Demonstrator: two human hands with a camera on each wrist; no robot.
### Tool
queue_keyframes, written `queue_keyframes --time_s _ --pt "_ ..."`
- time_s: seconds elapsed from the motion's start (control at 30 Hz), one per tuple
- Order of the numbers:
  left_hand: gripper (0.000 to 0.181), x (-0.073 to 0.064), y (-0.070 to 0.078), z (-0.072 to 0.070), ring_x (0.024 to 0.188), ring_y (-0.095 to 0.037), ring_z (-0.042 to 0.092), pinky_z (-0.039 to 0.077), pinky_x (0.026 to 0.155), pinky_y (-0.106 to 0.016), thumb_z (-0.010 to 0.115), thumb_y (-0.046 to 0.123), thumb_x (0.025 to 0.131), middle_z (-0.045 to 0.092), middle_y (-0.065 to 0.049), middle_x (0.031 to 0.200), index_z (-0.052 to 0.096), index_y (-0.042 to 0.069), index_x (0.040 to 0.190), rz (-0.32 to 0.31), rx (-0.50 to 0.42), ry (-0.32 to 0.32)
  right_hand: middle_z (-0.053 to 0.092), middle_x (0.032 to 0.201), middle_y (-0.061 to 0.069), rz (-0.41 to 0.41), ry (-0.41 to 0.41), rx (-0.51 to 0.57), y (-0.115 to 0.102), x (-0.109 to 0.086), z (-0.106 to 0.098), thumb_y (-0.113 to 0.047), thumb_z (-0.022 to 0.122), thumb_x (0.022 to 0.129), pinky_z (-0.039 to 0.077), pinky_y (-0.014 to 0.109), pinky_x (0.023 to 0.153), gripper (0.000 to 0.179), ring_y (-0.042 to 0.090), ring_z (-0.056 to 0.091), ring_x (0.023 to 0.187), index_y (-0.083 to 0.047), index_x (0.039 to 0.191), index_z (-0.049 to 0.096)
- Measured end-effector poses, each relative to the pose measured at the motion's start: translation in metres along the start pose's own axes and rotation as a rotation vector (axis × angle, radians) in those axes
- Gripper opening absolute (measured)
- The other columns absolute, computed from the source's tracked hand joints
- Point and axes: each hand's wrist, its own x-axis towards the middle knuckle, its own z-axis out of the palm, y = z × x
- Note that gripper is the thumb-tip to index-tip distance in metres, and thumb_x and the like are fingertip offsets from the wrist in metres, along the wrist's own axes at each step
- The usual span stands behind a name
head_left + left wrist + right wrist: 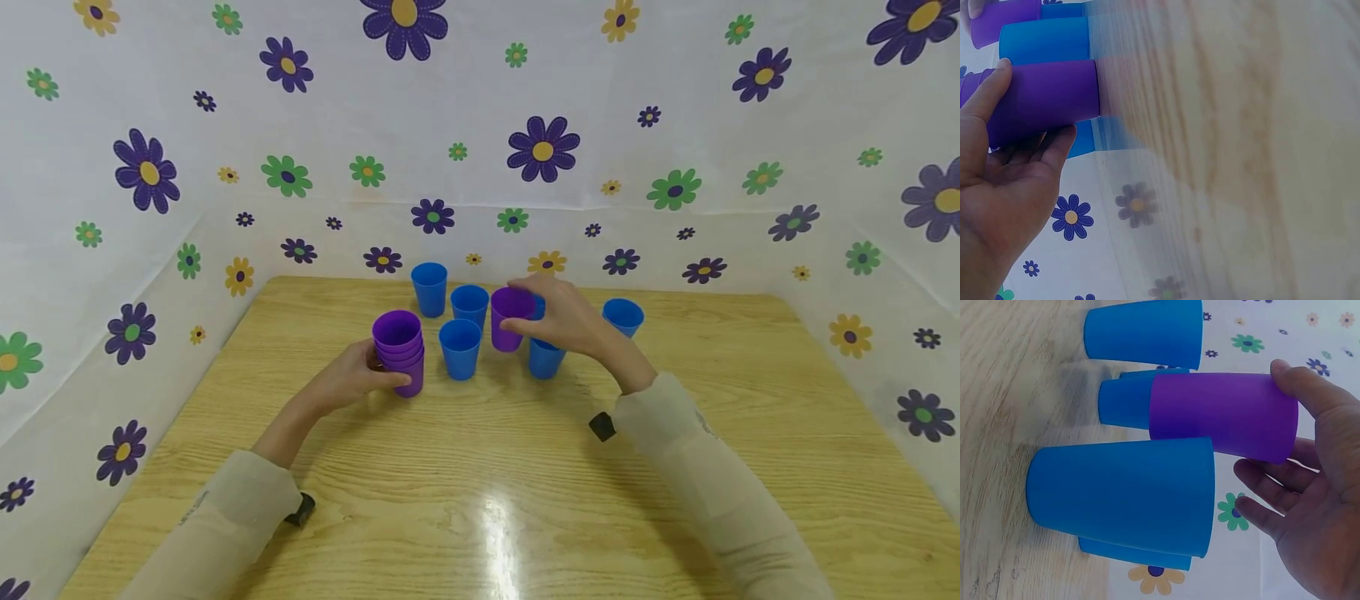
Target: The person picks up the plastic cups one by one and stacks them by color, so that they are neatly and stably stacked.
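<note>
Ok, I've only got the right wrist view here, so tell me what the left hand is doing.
Observer: The left hand grips a stack of purple cups.
Operator: Tell me how that stack sits.
Observer: It is upright, with the open rims facing up.
Operator: Now place it against the single purple cup in the right hand.
Observer: In the head view, the stack is to the left of that cup, and a blue cup stands between them.

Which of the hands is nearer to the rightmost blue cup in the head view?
Right. The right hand is left of that blue cup, holding a purple cup; the left hand is farther left, holding the purple stack.
</note>
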Motion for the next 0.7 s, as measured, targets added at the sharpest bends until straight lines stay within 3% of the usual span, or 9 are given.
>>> queue_keyframes --time_s 0.3,0.53,0.7 --pt "0.069 0.0 0.0 0.0 0.126 -0.036 0.059 0.044 0.111 -0.053 0.077 0.021 0.096 0.059 -0.021 0.139 0.042 -0.001 0.151 0.006 0.003 0.0 0.059 0.143 0.02 -0.027 -0.008 0.0 -0.011 -0.012 0.003 -0.036 0.08 0.092 0.054 0.052 0.098 0.067 0.037 0.058 0.126 -0.001 0.145 0.056" --pt "0.068 -0.001 0.001 0.0 0.126 -0.036 0.059 0.044 0.111 -0.053 0.076 0.019 0.096 0.059 -0.021 0.14 0.041 -0.001 0.151 0.006 -0.006 -0.003 0.058 0.143 0.02 -0.027 -0.027 0.03 -0.016 -0.025 0.003 -0.034 0.079 0.093 0.049 0.057 0.103 0.066 0.038 0.052 0.132 -0.001 0.146 0.056" --pt "0.068 -0.002 0.002 0.0 0.125 -0.036 0.059 0.045 0.11 -0.053 0.076 0.019 0.097 0.059 -0.021 0.139 0.041 -0.001 0.151 0.003 -0.002 -0.004 0.061 0.138 0.019 -0.063 -0.022 0.052 -0.02 -0.032 0.005 -0.03 0.082 0.091 0.058 0.047 0.091 0.065 0.035 0.059 0.123 0.0 0.144 0.057"
